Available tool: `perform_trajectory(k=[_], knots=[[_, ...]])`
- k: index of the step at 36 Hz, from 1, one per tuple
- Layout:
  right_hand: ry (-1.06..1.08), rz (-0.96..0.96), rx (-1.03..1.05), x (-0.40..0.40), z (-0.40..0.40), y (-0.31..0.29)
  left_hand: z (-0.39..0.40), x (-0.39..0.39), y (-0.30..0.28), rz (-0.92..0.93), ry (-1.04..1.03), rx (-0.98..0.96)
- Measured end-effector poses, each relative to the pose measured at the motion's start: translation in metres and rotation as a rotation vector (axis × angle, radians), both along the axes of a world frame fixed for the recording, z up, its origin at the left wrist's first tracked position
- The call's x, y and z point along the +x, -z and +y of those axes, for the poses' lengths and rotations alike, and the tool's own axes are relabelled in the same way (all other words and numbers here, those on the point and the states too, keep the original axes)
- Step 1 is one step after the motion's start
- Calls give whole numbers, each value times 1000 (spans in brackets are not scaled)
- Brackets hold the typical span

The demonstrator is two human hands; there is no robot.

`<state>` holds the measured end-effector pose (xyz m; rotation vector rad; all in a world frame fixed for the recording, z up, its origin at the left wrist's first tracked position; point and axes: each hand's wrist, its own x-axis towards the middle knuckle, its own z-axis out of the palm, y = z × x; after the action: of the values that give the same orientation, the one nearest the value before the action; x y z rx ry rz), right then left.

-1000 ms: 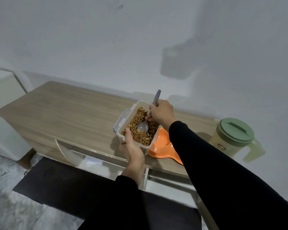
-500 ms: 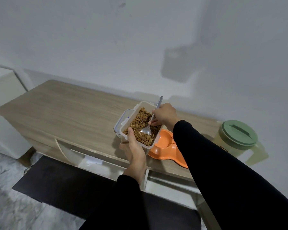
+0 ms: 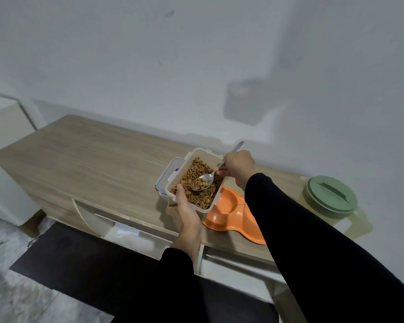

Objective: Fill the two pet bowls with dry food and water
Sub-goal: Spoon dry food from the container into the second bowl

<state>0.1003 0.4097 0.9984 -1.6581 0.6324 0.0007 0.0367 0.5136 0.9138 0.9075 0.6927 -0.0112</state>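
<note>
At the far left a white cabinet (image 3: 5,159) stands beside the left end of a wooden sideboard (image 3: 91,164), whose top runs along a grey-white wall (image 3: 149,66); the left half of that top is bare wood; below its front edge a pale drawer front (image 3: 128,234) shows, and a dark mat (image 3: 75,266) lies on the marbled floor (image 3: 7,297) in front of it.

Near the middle of the front edge the left hand (image 3: 186,212) is clamped on the near end of a clear plastic container (image 3: 194,178), thumb over the rim and fingers under the base, so that the box is held tilted just above the top; its lid (image 3: 165,177) sits along its left side; the box holds brown dry food (image 3: 197,180).

The right hand (image 3: 237,167) is closed around the handle of a metal spoon (image 3: 207,180); the handle end sticks up past the knuckles toward the wall, and the bowl of the spoon sits over the food, loaded with kibble; both arms wear black sleeves (image 3: 313,229).

Just right of the container, partly under it and under the right sleeve, an orange double pet bowl (image 3: 231,215) lies at the front edge; the one hollow that shows holds nothing; the other is hidden by the sleeve.

At the right end of the top, near the wall, stands a pale yellow pitcher (image 3: 331,206) with a green lid (image 3: 331,194), well apart from the bowl; its handle points right; whether it holds water I cannot tell.
</note>
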Motion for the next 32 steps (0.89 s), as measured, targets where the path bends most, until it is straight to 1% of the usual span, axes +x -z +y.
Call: perform_trajectory(k=[7,12,16,20,27,32], knots=[[97,-31,84,4,-17,3,-1,8,11,64,-35,44],[177,-38,109,7,-27,7,-2,10,12,64,-66,79],[238,-57,119,9,-37,10,0,17,18,140,-94,125],[301,-62,141,9,-47,16,4,23,23,185,-122,109],[356,-35,38,12,-61,40,6,29,28,214,-159,69],[280,-56,-82,8,-58,54,7,31,32,223,-172,72]])
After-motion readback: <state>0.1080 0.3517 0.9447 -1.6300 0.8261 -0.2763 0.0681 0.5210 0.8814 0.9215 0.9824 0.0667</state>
